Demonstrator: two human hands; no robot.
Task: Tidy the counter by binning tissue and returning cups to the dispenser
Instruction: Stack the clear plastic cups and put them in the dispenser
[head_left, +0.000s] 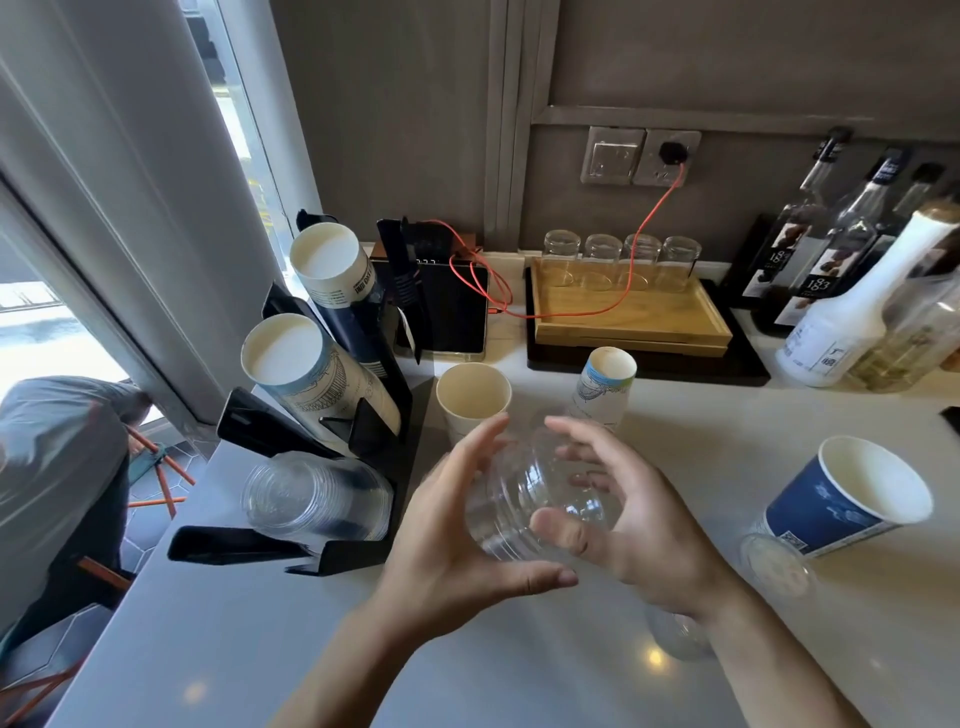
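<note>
Both left hand (457, 525) and right hand (639, 519) curled round seemingly stacked clear cups (535, 499); overly tight squeeze could crumple thin plastic.

We take this for a café or drinks bar counter: at the left of the frame a black cup dispenser (363, 415) holds stacked paper and clear plastic cups. At the upper right stand syrup bottles (810, 260), with upturned glasses (621, 254) on a wooden tray (628, 322) beside them

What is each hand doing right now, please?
Left hand: holds the clear plastic cup from its left side.
Right hand: holds the same cup, fingers curled round it.
</note>
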